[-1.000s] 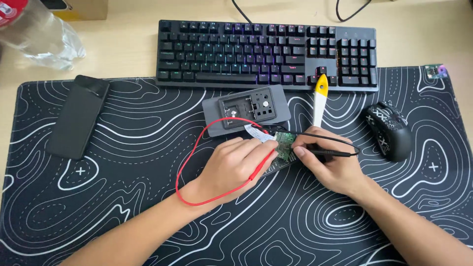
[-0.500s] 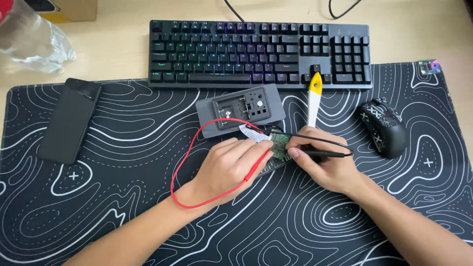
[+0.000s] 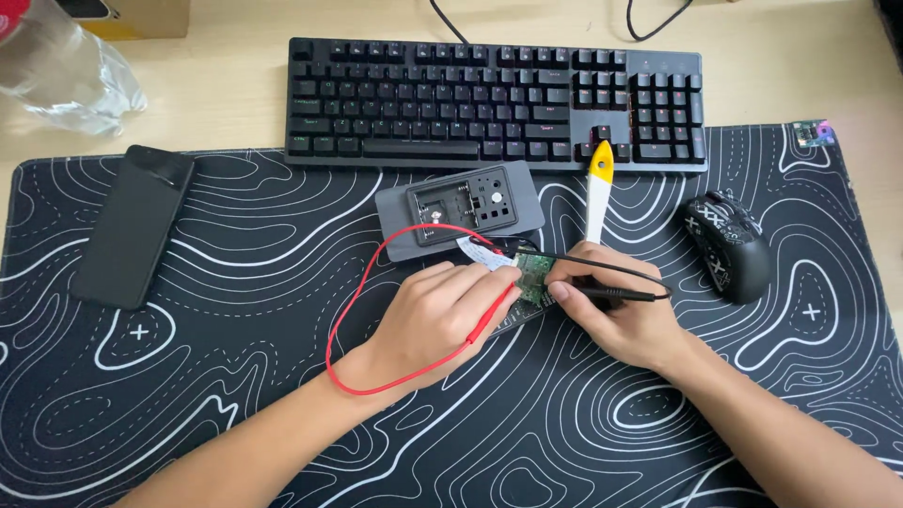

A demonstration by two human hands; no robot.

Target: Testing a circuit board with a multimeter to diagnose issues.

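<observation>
A pale wooden bench (image 3: 235,103) carries a big black desk mat (image 3: 188,414) covered in white contour lines, and nearly everything sits on that. Along its far edge lies a black keyboard (image 3: 489,99), long side running left to right, with a crumpled clear plastic bottle (image 3: 66,71) off at the far left corner. A dark phone (image 3: 132,226) lies flat on the left part of the mat, well apart from the work, and a black patterned mouse (image 3: 729,246) rests at the right. Just in front of the keyboard sits a grey open device casing (image 3: 461,209), tilted slightly, with a white-and-yellow pry tool (image 3: 598,193) beside it pointing away from the person. A red wire (image 3: 353,310) loops from the casing round the left wrist. Between the two hands, touching both, is a small green circuit board (image 3: 534,277), near the casing's front edge. The left hand (image 3: 437,320) is curled over a red probe (image 3: 489,315) whose length slants up toward the board; the right hand (image 3: 625,315) pinches a black probe (image 3: 616,293) lying almost level, tip aimed left at the board. Both hands seem equally near it, meeting it from opposite sides.
</observation>
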